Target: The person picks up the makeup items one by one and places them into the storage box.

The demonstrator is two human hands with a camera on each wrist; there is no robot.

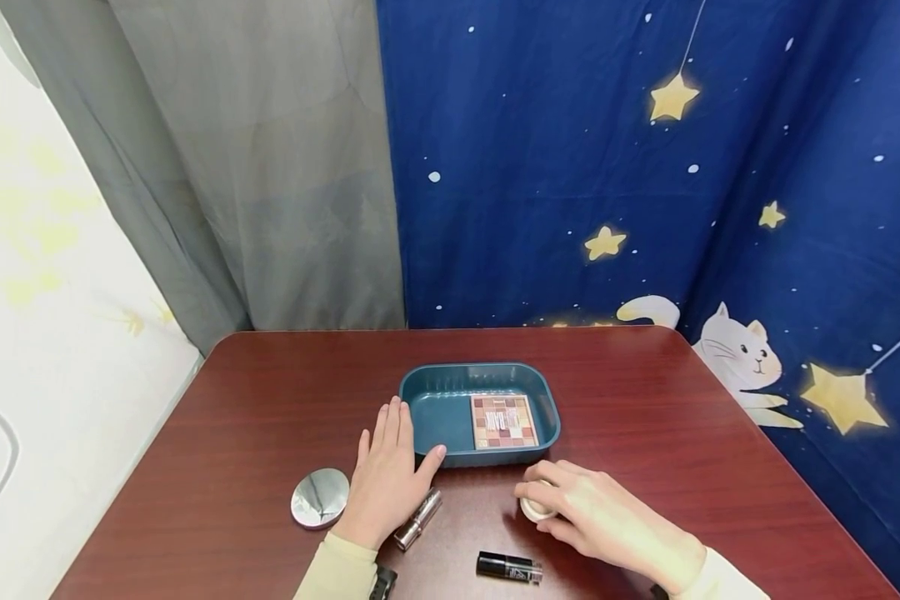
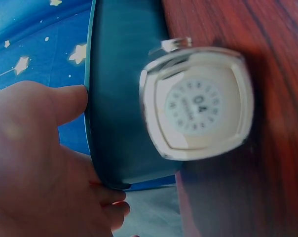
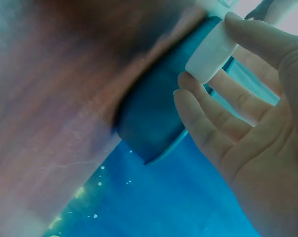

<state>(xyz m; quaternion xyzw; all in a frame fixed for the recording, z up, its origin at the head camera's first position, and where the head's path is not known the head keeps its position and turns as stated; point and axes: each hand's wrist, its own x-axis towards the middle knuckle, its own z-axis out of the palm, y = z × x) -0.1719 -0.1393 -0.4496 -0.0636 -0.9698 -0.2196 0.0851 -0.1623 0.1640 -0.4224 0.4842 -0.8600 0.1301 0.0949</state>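
Note:
My left hand rests with straight fingers against the left end of a teal plastic basket, thumb at its front corner. Inside the basket, on the right, lies an eyeshadow palette. In front of the basket's right corner, my right hand pinches a small round white jar between thumb and fingers. Below my left palm lies a shiny lipstick tube; its square end, marked 04, fills the middle of the left wrist view.
A round silver compact lies left of my left hand. Near the front of the dark red table is a small black-capped tube. Grey and blue curtains hang behind the table, and a white wall stands at the left.

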